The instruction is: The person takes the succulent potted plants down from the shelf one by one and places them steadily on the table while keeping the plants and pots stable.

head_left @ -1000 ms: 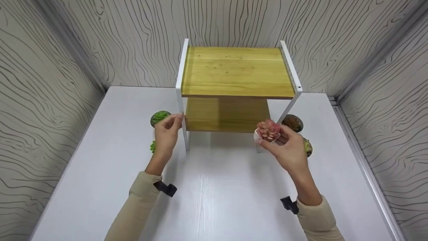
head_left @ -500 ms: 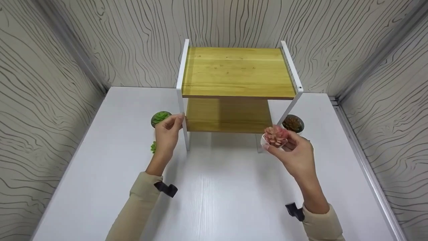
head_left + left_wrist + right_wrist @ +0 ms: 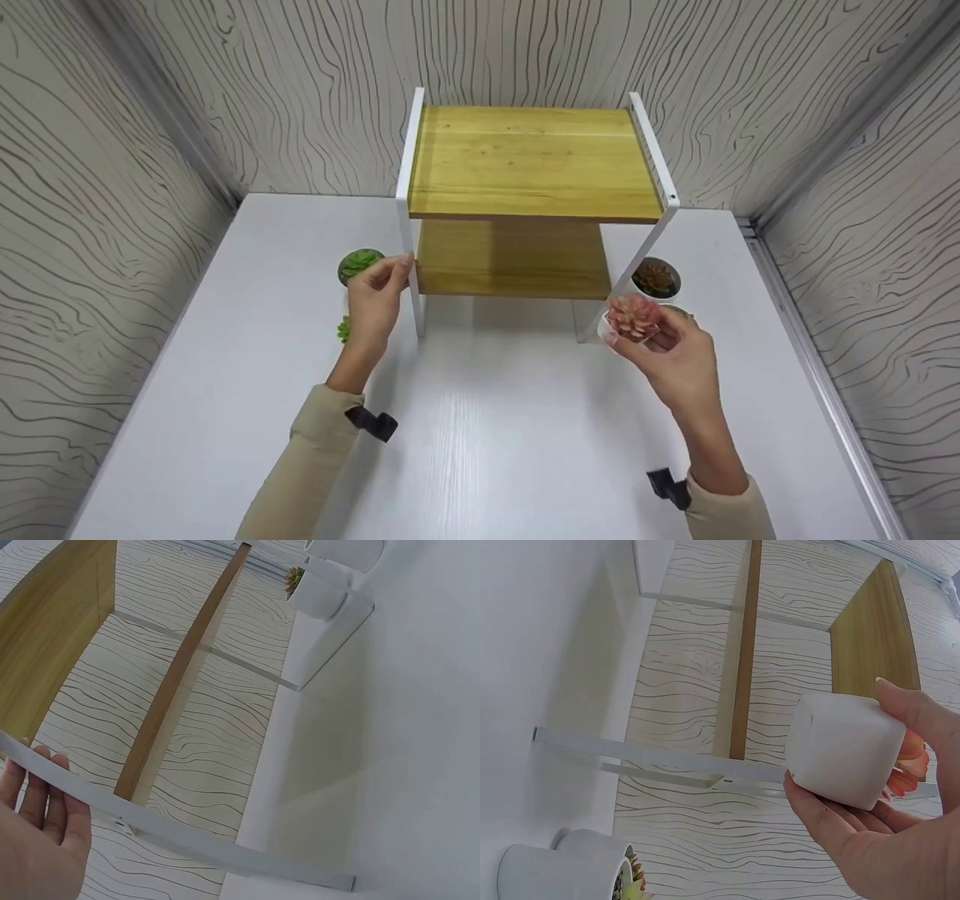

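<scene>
My right hand [image 3: 679,364] holds a pink artificial succulent [image 3: 634,316] in a white square pot [image 3: 845,750], off the table, in front of the shelf's right side. Thumb and fingers grip the pot's sides in the right wrist view. My left hand [image 3: 375,300] holds the white left front post [image 3: 187,829] of a two-tier shelf; its fingertips show past the post in the left wrist view. The shelf has a wooden top board [image 3: 532,161] and a lower board [image 3: 514,259].
Right of the shelf stands a brown succulent [image 3: 656,277] in a white pot, with another pot partly behind my right hand. On the left, a green succulent [image 3: 360,264] and a smaller green plant [image 3: 343,328] stand on the white table [image 3: 480,450]. Patterned walls enclose the table.
My right hand has moved right and nearer to me with the potted succulent, now covering most of the yellow-green plant behind it. My left hand has stayed at the shelf post.
</scene>
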Demonstrator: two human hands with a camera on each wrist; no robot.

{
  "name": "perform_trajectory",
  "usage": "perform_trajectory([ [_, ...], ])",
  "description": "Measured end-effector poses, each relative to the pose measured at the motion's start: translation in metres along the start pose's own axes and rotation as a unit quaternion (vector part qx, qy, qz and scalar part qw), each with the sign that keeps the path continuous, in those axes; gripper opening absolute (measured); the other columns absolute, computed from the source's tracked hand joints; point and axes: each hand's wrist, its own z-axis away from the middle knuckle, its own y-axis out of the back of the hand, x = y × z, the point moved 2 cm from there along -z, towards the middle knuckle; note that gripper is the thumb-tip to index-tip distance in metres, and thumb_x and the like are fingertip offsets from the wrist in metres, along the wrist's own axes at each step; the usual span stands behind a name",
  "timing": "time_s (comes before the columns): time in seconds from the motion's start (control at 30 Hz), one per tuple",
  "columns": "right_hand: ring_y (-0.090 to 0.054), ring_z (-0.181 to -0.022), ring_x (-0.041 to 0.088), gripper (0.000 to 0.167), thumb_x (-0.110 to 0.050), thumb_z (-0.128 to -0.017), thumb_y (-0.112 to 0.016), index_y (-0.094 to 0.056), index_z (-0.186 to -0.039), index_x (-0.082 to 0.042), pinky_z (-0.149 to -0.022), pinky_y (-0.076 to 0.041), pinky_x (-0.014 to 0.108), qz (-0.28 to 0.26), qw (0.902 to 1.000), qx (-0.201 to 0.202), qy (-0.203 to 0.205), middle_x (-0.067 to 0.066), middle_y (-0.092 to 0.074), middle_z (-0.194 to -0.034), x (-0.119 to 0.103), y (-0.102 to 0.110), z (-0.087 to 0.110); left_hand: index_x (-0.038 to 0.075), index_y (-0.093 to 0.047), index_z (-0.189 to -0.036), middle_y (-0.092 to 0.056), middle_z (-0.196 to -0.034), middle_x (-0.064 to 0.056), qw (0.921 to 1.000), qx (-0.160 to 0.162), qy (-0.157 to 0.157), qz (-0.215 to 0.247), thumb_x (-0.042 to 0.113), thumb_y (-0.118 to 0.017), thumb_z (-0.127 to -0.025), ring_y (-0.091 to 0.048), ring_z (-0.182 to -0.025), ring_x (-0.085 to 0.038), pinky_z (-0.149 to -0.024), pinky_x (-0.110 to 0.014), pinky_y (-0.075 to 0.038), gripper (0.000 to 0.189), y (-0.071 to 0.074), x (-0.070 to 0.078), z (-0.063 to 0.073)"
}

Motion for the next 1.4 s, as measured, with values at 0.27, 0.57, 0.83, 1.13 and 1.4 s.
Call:
perform_trajectory([
  [0.27, -0.064, -0.095, -0.007, 0.067, -0.033, -0.074, -0.083, -0.057, -0.132, -0.011, -0.080, -0.053, 0.006, -0.011, 0.9994, 0.004, -0.034, 0.012, -0.066, -0.123, 0.006, 0.009, 0.000, 0.008, -0.071, -0.108, -0.070, -0.111, -0.006, 0.9999, 0.003, -0.013, -0.010, 0.040, -0.062, -0.092, -0.066, -0.105, -0.013, -0.093, -0.027, -0.055, 0.037, 0.000, -0.001, 0.000],
  [0.57, -0.066, -0.090, -0.007, 0.063, -0.029, -0.073, -0.085, -0.059, -0.127, -0.009, -0.076, -0.055, 0.009, -0.032, 0.9979, 0.032, -0.046, 0.003, -0.067, -0.112, 0.011, 0.019, 0.000, 0.005, -0.071, -0.108, -0.069, -0.111, -0.009, 0.9998, -0.005, -0.018, 0.002, 0.037, -0.063, -0.092, -0.066, -0.109, -0.017, -0.093, -0.029, -0.055, 0.037, -0.001, 0.001, 0.000],
  [0.83, -0.066, -0.092, -0.009, 0.065, -0.030, -0.071, -0.086, -0.060, -0.128, -0.010, -0.078, -0.055, 0.009, -0.037, 0.9954, 0.054, -0.070, -0.009, -0.067, -0.107, 0.016, 0.029, -0.003, 0.007, -0.071, -0.108, -0.069, -0.113, -0.009, 1.0000, -0.002, -0.006, 0.006, 0.038, -0.062, -0.092, -0.065, -0.109, -0.016, -0.096, -0.030, -0.054, 0.036, 0.000, 0.003, 0.002],
  [1.13, -0.063, -0.095, -0.010, 0.070, -0.032, -0.072, -0.085, -0.056, -0.133, -0.014, -0.078, -0.052, 0.005, -0.026, 0.9912, 0.074, -0.106, 0.003, -0.065, -0.122, 0.024, 0.039, -0.005, 0.005, -0.069, -0.112, -0.068, -0.116, -0.008, 1.0000, -0.008, -0.001, 0.000, 0.036, -0.060, -0.094, -0.063, -0.111, -0.013, -0.098, -0.030, -0.054, 0.037, -0.001, 0.002, 0.002],
  [1.4, -0.064, -0.091, -0.011, 0.069, -0.026, -0.070, -0.087, -0.059, -0.130, -0.011, -0.076, -0.053, 0.006, -0.050, 0.9878, 0.101, -0.108, -0.009, -0.068, -0.108, 0.030, 0.044, -0.009, 0.006, -0.070, -0.110, -0.069, -0.114, -0.007, 1.0000, -0.004, -0.009, -0.001, 0.035, -0.061, -0.094, -0.063, -0.111, -0.013, -0.096, -0.029, -0.055, 0.035, 0.001, 0.002, 0.002],
])
